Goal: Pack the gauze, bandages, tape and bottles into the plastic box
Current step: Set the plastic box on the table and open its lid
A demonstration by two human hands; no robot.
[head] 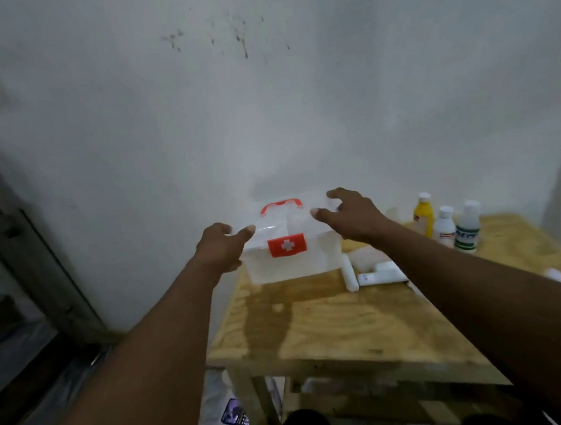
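Note:
A clear plastic box (pixel 294 262) with a red handle and a red cross label stands at the back left of the wooden table (pixel 351 325), its lid on. My left hand (pixel 222 247) grips the lid's left end. At the lid's right end my right hand (pixel 351 219) has thumb and fingers on the edge. Right of the box lie white rolled bandages (pixel 350 276), a white tube (pixel 381 277) and gauze (pixel 367 255). A yellow bottle (pixel 424 214) and two white bottles (pixel 445 227) (pixel 468 228) stand at the back right.
A white wall rises just behind the table. A dark frame leans at the left. A white item (pixel 559 276) lies at the table's right edge. A phone (pixel 236 415) lies on the floor under the table, near my knee.

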